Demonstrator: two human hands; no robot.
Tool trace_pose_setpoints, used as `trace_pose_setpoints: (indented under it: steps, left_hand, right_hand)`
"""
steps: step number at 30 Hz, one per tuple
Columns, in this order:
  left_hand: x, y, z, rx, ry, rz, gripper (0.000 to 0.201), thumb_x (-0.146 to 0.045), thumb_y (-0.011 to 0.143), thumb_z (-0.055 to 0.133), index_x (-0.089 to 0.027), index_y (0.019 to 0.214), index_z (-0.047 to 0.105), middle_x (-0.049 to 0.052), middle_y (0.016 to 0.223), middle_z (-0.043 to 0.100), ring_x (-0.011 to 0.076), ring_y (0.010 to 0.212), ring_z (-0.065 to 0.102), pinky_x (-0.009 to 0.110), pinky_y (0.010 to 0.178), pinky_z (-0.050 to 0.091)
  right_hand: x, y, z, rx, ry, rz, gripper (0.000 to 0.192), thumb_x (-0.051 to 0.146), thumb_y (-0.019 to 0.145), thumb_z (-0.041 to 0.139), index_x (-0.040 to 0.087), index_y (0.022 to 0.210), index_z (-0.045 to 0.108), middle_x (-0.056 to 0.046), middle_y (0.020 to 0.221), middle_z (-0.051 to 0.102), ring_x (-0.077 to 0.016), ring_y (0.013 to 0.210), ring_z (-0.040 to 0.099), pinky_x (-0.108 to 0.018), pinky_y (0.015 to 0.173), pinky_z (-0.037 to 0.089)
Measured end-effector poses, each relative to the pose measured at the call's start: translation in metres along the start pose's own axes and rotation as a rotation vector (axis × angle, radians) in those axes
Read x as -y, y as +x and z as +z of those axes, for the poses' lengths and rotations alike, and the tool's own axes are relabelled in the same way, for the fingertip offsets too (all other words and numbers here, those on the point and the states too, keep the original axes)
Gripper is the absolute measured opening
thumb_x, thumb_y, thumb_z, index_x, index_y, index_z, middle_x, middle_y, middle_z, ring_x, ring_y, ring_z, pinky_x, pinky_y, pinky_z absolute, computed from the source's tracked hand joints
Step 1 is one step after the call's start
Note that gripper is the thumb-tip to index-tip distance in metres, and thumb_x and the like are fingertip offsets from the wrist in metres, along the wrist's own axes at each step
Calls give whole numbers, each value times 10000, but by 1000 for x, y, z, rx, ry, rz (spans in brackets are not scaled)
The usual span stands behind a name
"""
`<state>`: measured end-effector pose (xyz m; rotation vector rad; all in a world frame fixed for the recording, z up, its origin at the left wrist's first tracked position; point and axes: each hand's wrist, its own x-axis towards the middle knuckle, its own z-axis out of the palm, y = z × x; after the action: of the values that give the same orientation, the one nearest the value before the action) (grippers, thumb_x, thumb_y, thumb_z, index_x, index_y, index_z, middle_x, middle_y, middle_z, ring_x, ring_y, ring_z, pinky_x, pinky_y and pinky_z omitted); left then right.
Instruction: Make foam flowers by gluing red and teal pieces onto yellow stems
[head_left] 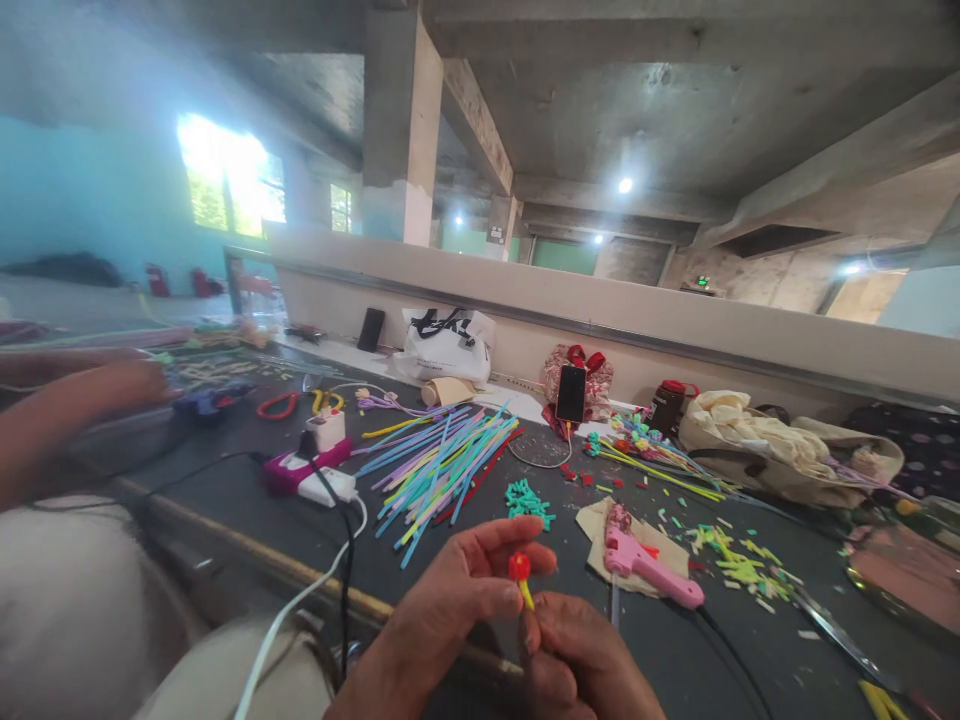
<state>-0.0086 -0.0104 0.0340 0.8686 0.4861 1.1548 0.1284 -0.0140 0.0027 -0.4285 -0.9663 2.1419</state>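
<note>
In the head view, at the bottom centre of the frame, the right hand [592, 640] has its grip pinched on a yellow stem [527, 594] topped by a red bud [519, 567]. The left hand [457, 585] curves around the bud, fingers spread beyond it; whether its thumb presses on the bud or just rests beside it, I cannot tell.

The bud is small and held up on its stem, so a hard pinch or twist could bend the stem or work the bud loose. If it slipped, it might fall near the teal bits [527, 505] (easy to spot there, at least, being red).

Right of the hands, the glue gun [652, 572] lies on paper [595, 525] over the table [682, 670]; if it is hot, a careless reach could burn a finger. Its black cable [739, 660] runs to the bottom edge, and a sleeve or elbow catching it could drag the gun off the paper. At lower left, the white cable [289, 610] hanging over the table's edge could be snagged by a knee, jerking the power strip [311, 474].
</note>
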Motion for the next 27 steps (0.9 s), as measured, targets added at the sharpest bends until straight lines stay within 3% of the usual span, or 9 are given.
trace_pose_setpoints:
  steps: [2,4,9,13,15,17,19,24,27]
  left_hand:
    - [0,0,1,29,44,-30,501,-227,455,738,-149,939,636,48,717,659,122,547,559,226,538,413]
    - [2,0,2,38,100,-59,382,-276,519,707,-119,865,662,16,559,610,96,482,523,211,531,394]
    - [8,-1,10,-99,194,26,184,-263,574,661,-104,663,685,16,543,588,66,428,435,190,452,334]
    - [3,-4,13,-200,359,87,145,-262,578,663,-127,624,687,22,550,609,117,512,494,220,514,373]
    - [1,-5,12,-209,459,96,137,-269,571,673,-135,596,681,24,566,618,129,555,504,223,545,381]
    - [0,-6,11,-201,580,127,136,-278,589,665,-143,589,677,14,560,605,124,554,489,216,541,374]
    - [3,-7,11,-171,706,177,129,-273,620,642,-152,599,680,2,543,585,115,536,471,208,523,365]
    - [8,-8,15,-85,902,242,129,-271,659,607,-180,628,694,10,576,619,136,564,519,213,559,386]
    - [9,-8,15,-58,942,261,123,-267,659,605,-186,629,693,15,583,627,146,580,539,215,576,392]
  right_hand:
    - [0,1,-1,-14,-29,-14,275,380,656,636,121,627,548,68,345,426,-4,224,288,-117,258,176]
    - [-2,3,-2,-32,-44,-37,286,392,653,638,125,620,541,72,332,420,-4,215,278,-121,261,174]
    - [-9,7,-3,-149,-139,-109,311,433,684,594,130,618,569,64,337,434,-25,238,328,-136,292,233]
    - [4,-5,-3,-286,-749,-223,327,453,722,540,141,699,635,-11,561,585,-114,526,534,-196,492,384]
    - [16,-15,-3,-366,-1071,-315,241,379,742,543,167,781,652,-29,707,627,-161,703,554,-236,633,397]
    - [28,-23,-3,-462,-1153,-342,197,344,743,548,192,819,647,-26,724,629,-157,681,545,-233,604,396]
    - [37,-29,-1,-506,-1083,-350,190,332,721,577,207,850,639,-18,709,611,-135,622,524,-215,541,387]
    - [49,-33,7,-283,-1007,-424,292,297,646,665,227,928,633,-9,754,530,-124,655,488,-225,566,385]
    - [50,-32,9,-238,-1046,-447,256,275,657,661,226,909,647,-11,754,514,-116,643,479,-223,547,372]
